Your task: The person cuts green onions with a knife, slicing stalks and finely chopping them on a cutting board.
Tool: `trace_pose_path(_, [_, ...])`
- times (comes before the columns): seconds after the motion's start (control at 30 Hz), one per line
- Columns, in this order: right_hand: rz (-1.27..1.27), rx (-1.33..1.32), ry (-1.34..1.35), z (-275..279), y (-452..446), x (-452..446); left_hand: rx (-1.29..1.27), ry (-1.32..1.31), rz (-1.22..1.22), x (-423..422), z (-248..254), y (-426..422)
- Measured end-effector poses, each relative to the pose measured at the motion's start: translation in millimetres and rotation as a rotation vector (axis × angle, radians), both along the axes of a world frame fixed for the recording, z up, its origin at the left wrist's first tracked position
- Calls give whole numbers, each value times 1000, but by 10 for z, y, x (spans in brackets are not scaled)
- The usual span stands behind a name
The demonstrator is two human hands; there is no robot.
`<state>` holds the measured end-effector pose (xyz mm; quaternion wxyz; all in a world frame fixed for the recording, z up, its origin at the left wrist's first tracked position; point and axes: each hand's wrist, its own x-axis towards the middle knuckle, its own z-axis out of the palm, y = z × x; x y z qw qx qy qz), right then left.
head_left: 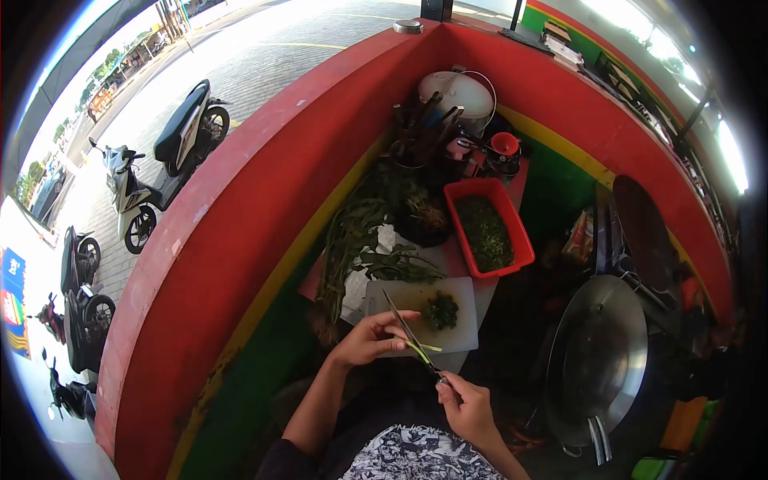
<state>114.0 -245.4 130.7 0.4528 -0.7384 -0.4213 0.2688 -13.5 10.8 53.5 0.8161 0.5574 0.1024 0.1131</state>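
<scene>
My right hand (466, 406) is closed around the handle of a knife (406, 326), its blade pointing up and to the left. The blade lies across thin green stalks (429, 348) near the front edge of a white cutting board (463, 302). With fingers bent, my left hand (373, 337) grips the stalks just left of the blade. On the board, beyond both hands, sits a small heap of chopped greens (441, 310). Long leafy greens (352, 232) lie behind the board to the left.
A red tub (526, 246) of chopped greens stands behind the board. Farther back are a holder of dark utensils (416, 132) and a white lidded bucket (456, 94). A large wok (600, 360) is at the right. A red wall (264, 192) borders the left side.
</scene>
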Motion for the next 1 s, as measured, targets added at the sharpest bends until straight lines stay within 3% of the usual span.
trace_pose_path(0.27, [33,9,8,-13,24,-14,-2,-76,-162,95,-17,-33])
trace_pose_path(1.0, [36,-36,47,-169,100,47,-160,-95,-100,168,-256,-198])
